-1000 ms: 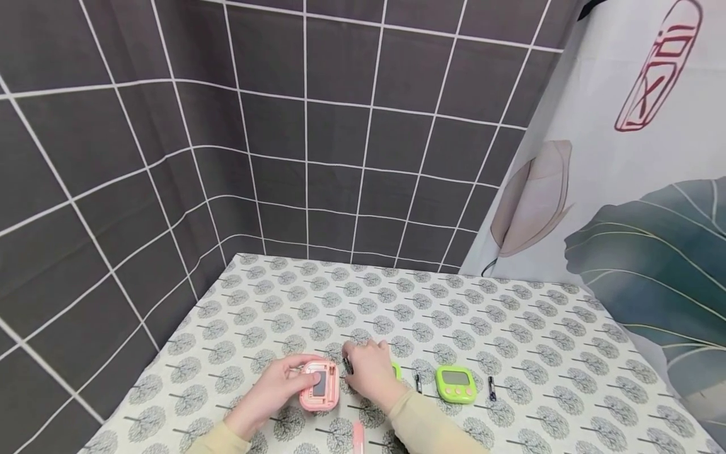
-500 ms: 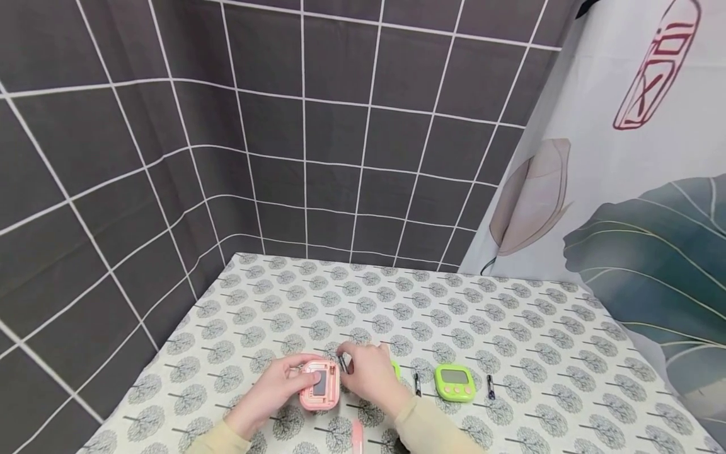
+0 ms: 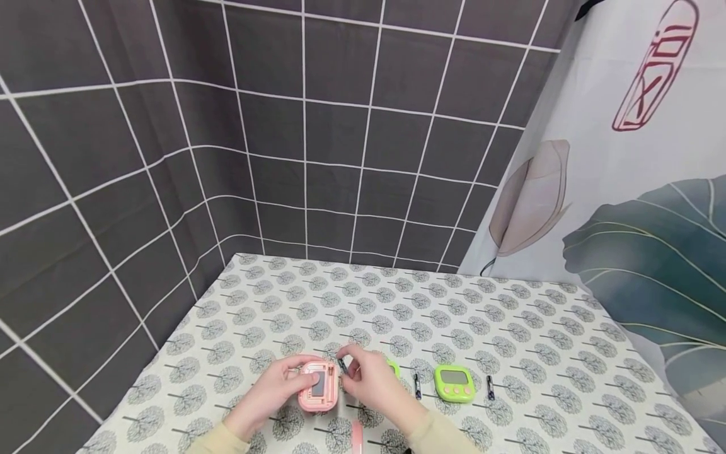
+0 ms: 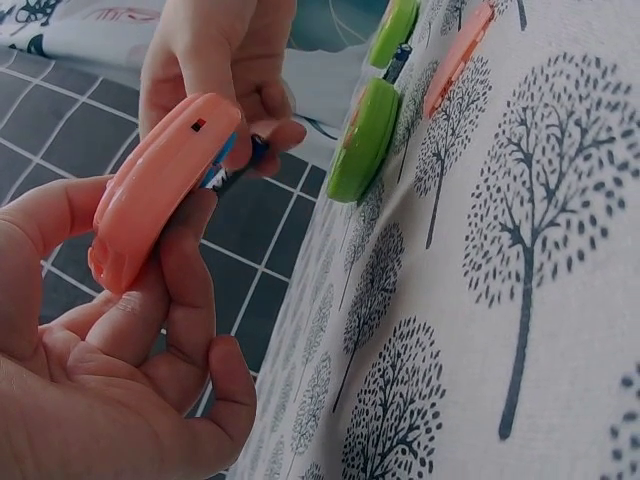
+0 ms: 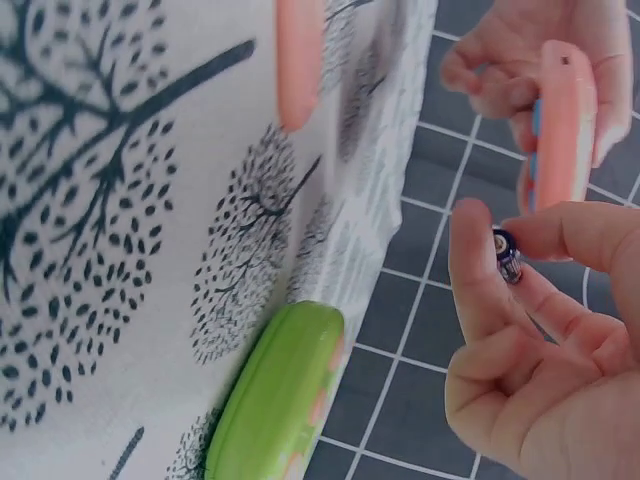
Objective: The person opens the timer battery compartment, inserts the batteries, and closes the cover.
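In the head view my left hand holds a pink digital timer back side up, thumb laid across it. The timer's back is uncovered, showing a dark rectangular part and a slot beside it. My right hand pinches a small dark battery between thumb and fingers, close to the timer's right edge. The battery's round end shows between the fingertips in the right wrist view. Seen from the left wrist, the timer is tilted, and the battery overlaps its far edge.
A green timer lies to the right with a battery on its right and another battery on its left. Another green timer is mostly behind my right hand. A pink piece lies on the tree-print cloth near me.
My right fingers have shifted their pinch on the battery, which now sits a little nearer the pink timer. My right wrist has swung slightly right. The left hand stays nearly still.
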`<state>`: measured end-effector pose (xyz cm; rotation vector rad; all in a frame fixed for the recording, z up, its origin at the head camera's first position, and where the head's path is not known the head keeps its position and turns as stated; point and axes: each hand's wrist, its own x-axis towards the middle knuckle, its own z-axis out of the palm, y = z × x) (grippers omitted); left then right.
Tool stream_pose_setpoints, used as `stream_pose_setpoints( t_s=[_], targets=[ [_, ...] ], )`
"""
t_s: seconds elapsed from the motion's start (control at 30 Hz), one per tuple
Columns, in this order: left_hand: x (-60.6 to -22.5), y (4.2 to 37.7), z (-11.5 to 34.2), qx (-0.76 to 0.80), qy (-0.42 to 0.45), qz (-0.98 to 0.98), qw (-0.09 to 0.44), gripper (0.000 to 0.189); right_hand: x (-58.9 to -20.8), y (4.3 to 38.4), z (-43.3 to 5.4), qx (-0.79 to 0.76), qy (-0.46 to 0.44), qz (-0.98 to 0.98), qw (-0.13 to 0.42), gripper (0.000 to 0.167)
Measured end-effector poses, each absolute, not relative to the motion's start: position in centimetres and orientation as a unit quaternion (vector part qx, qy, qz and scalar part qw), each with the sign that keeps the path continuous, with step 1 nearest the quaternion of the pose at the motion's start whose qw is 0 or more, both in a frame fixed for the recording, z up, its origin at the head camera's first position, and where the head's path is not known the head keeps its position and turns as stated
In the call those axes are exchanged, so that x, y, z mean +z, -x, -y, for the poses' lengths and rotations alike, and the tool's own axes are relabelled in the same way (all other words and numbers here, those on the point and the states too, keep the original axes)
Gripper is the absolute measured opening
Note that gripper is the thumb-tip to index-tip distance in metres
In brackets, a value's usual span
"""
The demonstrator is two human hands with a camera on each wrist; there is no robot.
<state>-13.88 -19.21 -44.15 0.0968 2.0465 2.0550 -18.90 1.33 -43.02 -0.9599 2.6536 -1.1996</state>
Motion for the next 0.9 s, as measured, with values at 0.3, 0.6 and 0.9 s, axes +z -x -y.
stream_pose_setpoints(
  t_s=[0.3, 0.6, 0.9],
  targets=[
    [-44.1, 13.8, 19.1, 0.702, -0.034, -0.701, 0.120, 0.051, -41.9, 18.1, -2.1, -0.443, 0.309, -0.837, 0.088, 0.046],
    [-43.9, 13.8, 19.0, 0.698, -0.036, -0.705, 0.120, 0.050, -41.3, 17.5, -2.9, -0.486, 0.297, -0.814, 0.115, 0.050],
    [-44.0, 13.8, 19.0, 0.694, -0.040, -0.711, 0.112, 0.050, -41.1, 17.1, -3.2, -0.453, 0.343, -0.819, 0.080, 0.046]
  ],
)
